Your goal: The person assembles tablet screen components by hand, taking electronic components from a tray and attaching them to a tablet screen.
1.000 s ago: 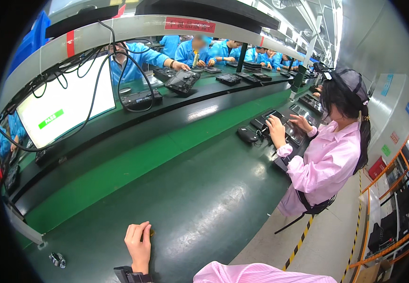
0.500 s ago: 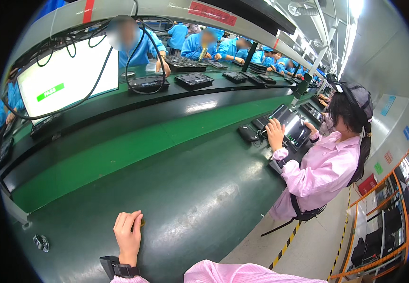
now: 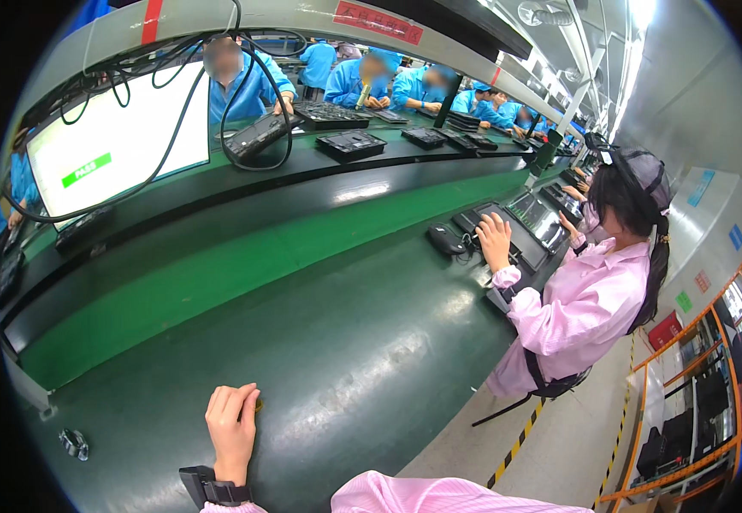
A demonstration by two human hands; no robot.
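My left hand (image 3: 232, 425) rests on the dark green table (image 3: 345, 376), its fingers bent and pressed together. A small yellowish thing (image 3: 258, 405) shows beside the thumb, mostly hidden, and I cannot make out what it is. Around that wrist sits a black strap with a black box (image 3: 208, 486). My right hand is out of view; only a pink sleeve (image 3: 422, 494) shows at the lower edge. To the left of my left hand, a shiny metal band, perhaps a watch (image 3: 73, 444), lies on the table.
A lit monitor (image 3: 123, 137) stands at far left, with black cables (image 3: 184, 128) hanging before it. Black flat units (image 3: 351, 145) line the raised shelf. A black mouse (image 3: 446, 239) lies near a co-worker in pink (image 3: 585, 274) at right. People in blue sit opposite.
My left hand stays put. Across the shelf, a person in blue has tilted a black unit up. The co-worker at right has lowered a dark panel.
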